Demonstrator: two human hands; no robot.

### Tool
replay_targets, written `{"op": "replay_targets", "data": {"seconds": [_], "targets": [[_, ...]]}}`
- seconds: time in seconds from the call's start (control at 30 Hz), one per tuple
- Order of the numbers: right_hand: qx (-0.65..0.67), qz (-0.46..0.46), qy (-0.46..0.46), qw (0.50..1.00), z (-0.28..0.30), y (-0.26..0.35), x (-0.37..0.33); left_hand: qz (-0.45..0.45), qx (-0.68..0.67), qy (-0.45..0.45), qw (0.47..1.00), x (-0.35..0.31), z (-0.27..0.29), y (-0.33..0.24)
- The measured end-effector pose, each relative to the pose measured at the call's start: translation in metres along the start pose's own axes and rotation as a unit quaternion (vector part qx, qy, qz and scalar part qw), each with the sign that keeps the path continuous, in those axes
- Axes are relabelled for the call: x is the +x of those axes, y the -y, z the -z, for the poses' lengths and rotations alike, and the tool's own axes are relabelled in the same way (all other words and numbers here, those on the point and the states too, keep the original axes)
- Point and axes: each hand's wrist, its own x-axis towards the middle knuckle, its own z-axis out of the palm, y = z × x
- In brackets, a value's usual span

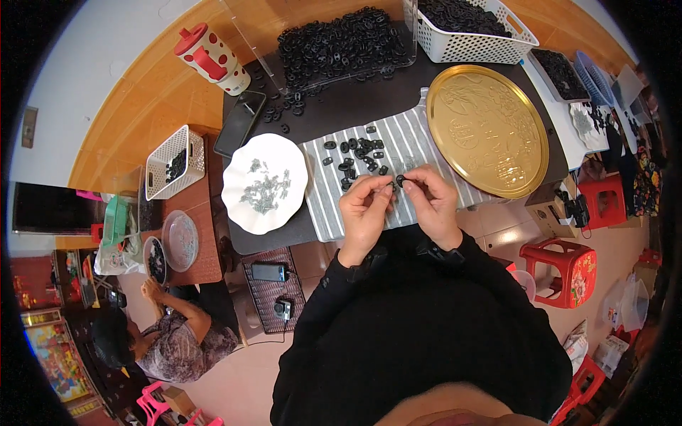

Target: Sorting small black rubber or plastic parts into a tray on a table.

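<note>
My left hand (365, 207) and my right hand (433, 204) meet over the near edge of a grey-and-white striped cloth (325, 206). Thumb and forefinger of the right hand pinch a small black plastic piece (400, 180). The left hand's fingertips are pinched together close beside it; what they hold is too small to make out. Just beyond the hands lies a loose group of small black oval pieces with holes (362, 151). Left of the cloth, a white scalloped plate (236, 202) carries many small clear pieces (264, 190).
A round gold tray (490, 131) lies at the right. Behind are a clear bin of black pieces (341, 46) and a white basket (469, 48). A phone (240, 122) and spotted tumbler (213, 60) stand far left. Another person (177, 341) works at a brown table, lower left.
</note>
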Motion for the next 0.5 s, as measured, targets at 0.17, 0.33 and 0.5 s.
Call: {"op": "replay_targets", "data": {"seconds": [0.17, 0.33, 0.5], "targets": [[-0.020, 0.040, 0.011, 0.999, -0.0011, 0.0029, 0.0012, -0.006, -0.001, -0.001, 1.000, -0.0006, 0.0000, 0.0007], [-0.022, 0.036, 0.024, 0.999, -0.0007, -0.0002, 0.0014, 0.003, -0.018, -0.003, 1.000, 0.0002, -0.0006, -0.0011], [0.013, 0.007, 0.034, 0.999, -0.0030, 0.0020, 0.0010, 0.012, -0.041, -0.002, 0.999, 0.0007, 0.0010, 0.0002]]}}
